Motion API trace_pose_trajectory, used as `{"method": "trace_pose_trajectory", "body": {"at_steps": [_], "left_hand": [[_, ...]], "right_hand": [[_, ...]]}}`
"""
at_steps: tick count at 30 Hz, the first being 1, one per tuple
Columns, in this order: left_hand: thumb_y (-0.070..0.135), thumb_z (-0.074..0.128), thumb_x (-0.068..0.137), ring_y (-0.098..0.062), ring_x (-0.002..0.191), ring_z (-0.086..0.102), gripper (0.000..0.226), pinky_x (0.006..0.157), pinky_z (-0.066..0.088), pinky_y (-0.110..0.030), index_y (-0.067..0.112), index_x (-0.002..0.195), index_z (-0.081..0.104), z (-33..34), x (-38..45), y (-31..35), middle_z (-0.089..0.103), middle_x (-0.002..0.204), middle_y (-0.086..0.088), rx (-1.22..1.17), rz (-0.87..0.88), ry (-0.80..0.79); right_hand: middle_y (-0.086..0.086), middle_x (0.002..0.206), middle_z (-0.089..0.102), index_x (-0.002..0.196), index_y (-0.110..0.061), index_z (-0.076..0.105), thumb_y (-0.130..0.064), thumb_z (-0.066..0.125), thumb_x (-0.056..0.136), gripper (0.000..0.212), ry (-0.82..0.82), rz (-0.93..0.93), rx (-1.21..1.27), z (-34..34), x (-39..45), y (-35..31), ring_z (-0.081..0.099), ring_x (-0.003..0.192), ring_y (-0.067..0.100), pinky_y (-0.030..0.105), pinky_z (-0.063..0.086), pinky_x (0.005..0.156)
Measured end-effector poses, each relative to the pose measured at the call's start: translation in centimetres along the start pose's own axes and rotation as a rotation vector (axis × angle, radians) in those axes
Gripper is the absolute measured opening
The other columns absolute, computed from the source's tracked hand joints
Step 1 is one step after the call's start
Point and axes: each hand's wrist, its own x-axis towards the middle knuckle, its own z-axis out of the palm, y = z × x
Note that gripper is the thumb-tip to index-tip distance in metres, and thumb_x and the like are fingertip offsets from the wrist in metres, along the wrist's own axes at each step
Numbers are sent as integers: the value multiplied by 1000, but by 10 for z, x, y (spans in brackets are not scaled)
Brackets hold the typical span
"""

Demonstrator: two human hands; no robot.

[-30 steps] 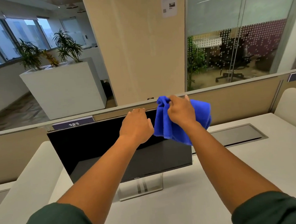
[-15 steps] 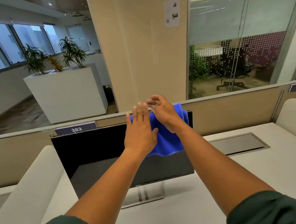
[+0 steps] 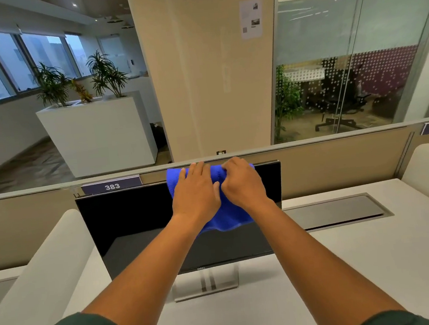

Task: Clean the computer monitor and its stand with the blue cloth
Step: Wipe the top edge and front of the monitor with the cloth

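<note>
Open-plan office, numbered desk partition [image 3: 111, 186], glass-walled meeting room [image 3: 356, 70], planters [image 3: 95, 132]

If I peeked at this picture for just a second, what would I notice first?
The bright blue cloth jumps out, draped over the top of the black monitor in the middle of the white desk. Two bare hands are on it: the left hand lies flat, the right hand bunches the cloth. Behind, green plants stand in a white planter by the windows.

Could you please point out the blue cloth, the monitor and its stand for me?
blue cloth [image 3: 227, 220]: head view, hanging lower edge.
monitor [image 3: 135, 217]: head view, bare dark screen.
stand [image 3: 206, 282]: head view, clear base below screen.
</note>
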Motion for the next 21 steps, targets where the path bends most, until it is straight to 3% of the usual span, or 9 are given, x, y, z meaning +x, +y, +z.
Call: {"method": "trace_pose_trajectory", "body": {"at_steps": [3,4,7,9,12,15,17,19,21], "left_hand": [[21,46,96,-21,141,28,60,116,26,-40,14,151,22,5,-11,1,32,153,1,-135,26,14],[23,45,98,-20,143,25,62,118,23,-40,14,153,18,7,-13,-3,29,155,1,-172,0,18],[31,42,102,-16,145,21,55,121,11,-36,18,152,24,15,-14,-25,31,155,2,-167,1,36],[29,43,101,-13,142,26,50,120,10,-35,20,149,32,18,-15,-43,38,150,4,-136,33,49],[25,45,101,-12,134,30,43,119,21,-40,23,145,41,12,-21,-63,45,142,5,-182,-40,89],[26,40,103,-12,139,20,42,118,24,-39,25,146,40,6,-29,-77,41,147,6,-193,-92,65],[27,37,104,-15,143,20,42,118,24,-39,25,146,40,2,-34,-90,39,148,7,-175,-121,40],[31,35,104,-21,144,21,41,109,37,-44,26,145,41,-12,-53,-132,39,148,9,-146,-259,45],[38,32,103,-27,143,25,39,94,46,-48,30,139,46,-17,-55,-154,43,142,11,-136,-338,50]], "right_hand": [[3,88,63,85,-10,64,-4,45,82,20,-180,-11,219,-6,7,-25,56,79,19,31,48,70],[3,90,66,90,-10,67,0,43,82,27,-199,-3,297,-8,9,-29,58,81,17,27,49,71],[4,106,65,106,-7,66,4,39,86,35,-85,62,431,-8,12,-28,58,97,13,18,47,83],[7,110,62,109,-5,63,1,39,89,31,-21,46,370,-3,11,-27,57,102,18,27,49,90],[5,113,60,111,-9,60,-9,39,92,29,-60,6,190,7,8,-32,57,100,21,37,50,87],[4,96,64,91,-12,63,-19,37,94,26,-62,-60,-26,13,6,-28,57,88,25,43,47,86],[3,93,66,90,-13,65,-22,37,95,30,-29,-121,-135,18,2,-20,58,90,24,42,41,94],[0,92,66,90,-14,65,-25,37,96,30,-18,-142,-105,35,-3,-38,58,91,21,41,37,99],[-3,83,63,77,-18,59,-27,36,96,31,17,-109,-113,38,-1,-44,57,84,18,42,36,101]]}}
